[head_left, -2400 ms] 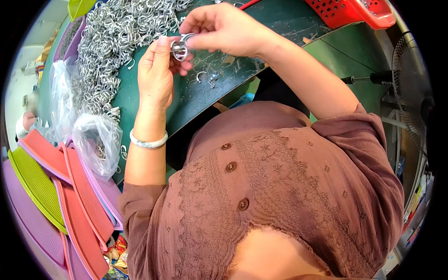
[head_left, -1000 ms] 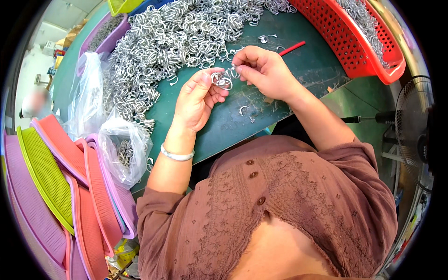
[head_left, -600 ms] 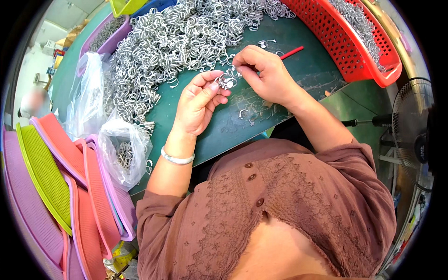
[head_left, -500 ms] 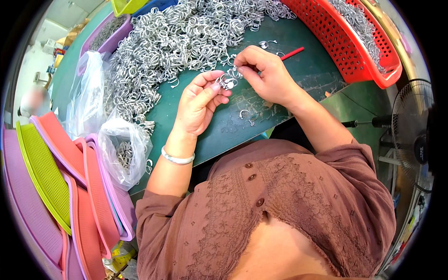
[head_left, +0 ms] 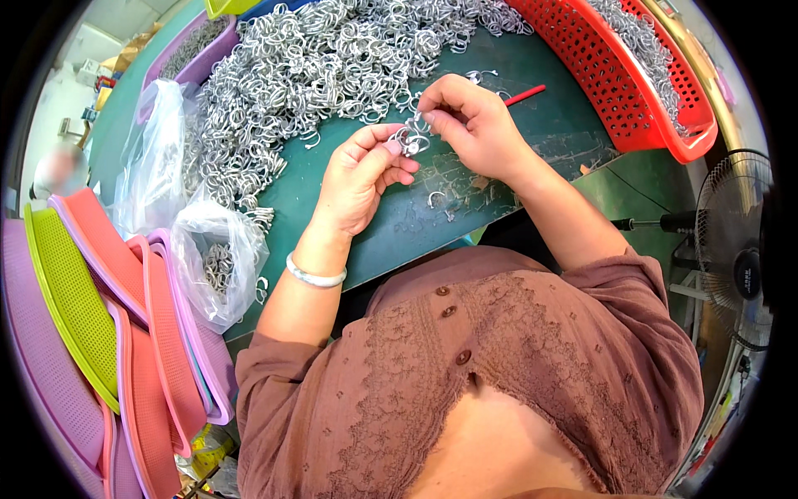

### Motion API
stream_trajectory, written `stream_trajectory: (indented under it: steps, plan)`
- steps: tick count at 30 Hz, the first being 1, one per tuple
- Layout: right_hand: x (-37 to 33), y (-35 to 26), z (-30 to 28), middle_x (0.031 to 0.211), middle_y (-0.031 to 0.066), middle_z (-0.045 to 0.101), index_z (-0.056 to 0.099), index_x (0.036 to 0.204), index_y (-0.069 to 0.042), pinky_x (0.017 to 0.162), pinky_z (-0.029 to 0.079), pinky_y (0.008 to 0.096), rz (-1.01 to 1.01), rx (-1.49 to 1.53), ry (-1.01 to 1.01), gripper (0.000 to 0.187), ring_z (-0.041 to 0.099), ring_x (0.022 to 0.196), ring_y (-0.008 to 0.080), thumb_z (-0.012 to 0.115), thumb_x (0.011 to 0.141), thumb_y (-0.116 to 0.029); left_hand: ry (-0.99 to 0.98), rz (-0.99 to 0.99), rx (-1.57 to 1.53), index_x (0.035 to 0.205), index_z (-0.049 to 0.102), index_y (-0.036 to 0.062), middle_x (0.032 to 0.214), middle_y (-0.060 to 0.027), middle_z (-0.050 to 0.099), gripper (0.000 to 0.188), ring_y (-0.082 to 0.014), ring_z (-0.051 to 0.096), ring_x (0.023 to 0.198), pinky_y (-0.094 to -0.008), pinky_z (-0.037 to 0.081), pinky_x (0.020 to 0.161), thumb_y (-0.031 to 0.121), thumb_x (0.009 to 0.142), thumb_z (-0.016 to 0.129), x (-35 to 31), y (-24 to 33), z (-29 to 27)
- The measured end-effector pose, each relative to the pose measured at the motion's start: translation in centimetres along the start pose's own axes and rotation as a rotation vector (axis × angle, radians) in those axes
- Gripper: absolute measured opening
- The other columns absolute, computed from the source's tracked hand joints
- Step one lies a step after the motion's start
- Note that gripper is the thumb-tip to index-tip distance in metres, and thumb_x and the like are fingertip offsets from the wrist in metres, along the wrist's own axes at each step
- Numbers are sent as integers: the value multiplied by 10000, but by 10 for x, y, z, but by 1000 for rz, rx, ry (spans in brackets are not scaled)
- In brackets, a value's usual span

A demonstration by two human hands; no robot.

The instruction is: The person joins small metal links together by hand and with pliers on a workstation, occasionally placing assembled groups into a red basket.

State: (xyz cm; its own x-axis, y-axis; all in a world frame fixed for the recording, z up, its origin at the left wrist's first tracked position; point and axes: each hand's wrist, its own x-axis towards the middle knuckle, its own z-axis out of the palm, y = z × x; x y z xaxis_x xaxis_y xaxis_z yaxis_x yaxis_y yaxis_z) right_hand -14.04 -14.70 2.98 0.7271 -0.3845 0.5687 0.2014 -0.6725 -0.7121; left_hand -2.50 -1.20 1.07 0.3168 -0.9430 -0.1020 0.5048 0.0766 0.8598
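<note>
My left hand point(head_left: 366, 175) pinches several small silver metal rings point(head_left: 413, 147) between thumb and fingers, and they jut out past the fingertips. One of them carries a flat round disc. Close beside it, to the right, my right hand point(head_left: 478, 129) is closed in a pinch on a silver ring at the top of this cluster; the fingers partly hide it. Beyond both hands spreads a large heap of similar silver rings point(head_left: 332, 66). A single loose ring point(head_left: 434, 200) lies on the green table point(head_left: 399, 241) nearer to me.
A thin red stick point(head_left: 525, 94) lies right of my right hand, beside loose rings point(head_left: 480, 76). At the far right stands a red perforated basket point(head_left: 598, 83) holding rings. Clear plastic bags point(head_left: 187, 283), stacked coloured baskets point(head_left: 75, 308) and a purple basket point(head_left: 208, 62) are left; a fan point(head_left: 736, 249) is right.
My right hand has risen slightly, its fingers still pinched at the ring cluster. My left hand keeps its hold with a slight shift. The whole view has moved a little.
</note>
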Motion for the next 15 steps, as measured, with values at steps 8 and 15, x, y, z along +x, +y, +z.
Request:
stream_trajectory:
  steps: [8,15]
  plan:
    - [-4,0,2,747,-19,527,537,856,-2,571,404,182,484,211,-57,75,468,636,41,527,808,-59,-1,-19,-127,1007,488,-17,884,-131,594,210,-165,594,719,-239,492,625,134,872,434,2,0,-4]
    - [-9,-2,8,684,-32,510,541,825,-2,539,378,177,511,307,-182,81,447,602,35,527,812,-80,30,-28,-109,980,501,-6,857,-120,592,195,-182,594,728,-266,495,644,145,864,463,2,0,-3]
